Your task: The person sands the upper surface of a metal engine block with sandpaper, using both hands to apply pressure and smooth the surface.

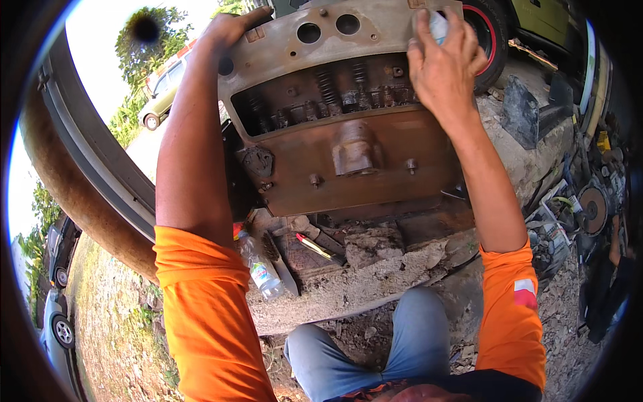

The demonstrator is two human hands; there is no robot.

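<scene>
- A large engine casting of rusty brown metal with a bare grey rim (395,137) stands at 12 o'clock, on a rough grey concrete ledge (362,295) that stretches across 6 o'clock.
- The left hand (231,28) is at 11 o'clock, its fingers laid over the casting's far upper edge; how firmly they grip, I cannot tell.
- The right hand (450,70) is between 1 and 2 o'clock, fingers bent around a small pale bluish-white pad (439,28), held against the grey rim.
- Dark coiled metal springs (327,87) show inside the casting's long opening, towards 12 o'clock.
- A clear plastic bottle (268,280) lies at 7 o'clock, just beside a flat grey blade-like strip (286,271).
- A slim red-and-yellow tool (321,248) rests at 6 o'clock, near a rough grey-brown lump (374,244).
- A black tyre with a red ring (495,40) stands beyond the right hand, between 1 and 2 o'clock.
</scene>
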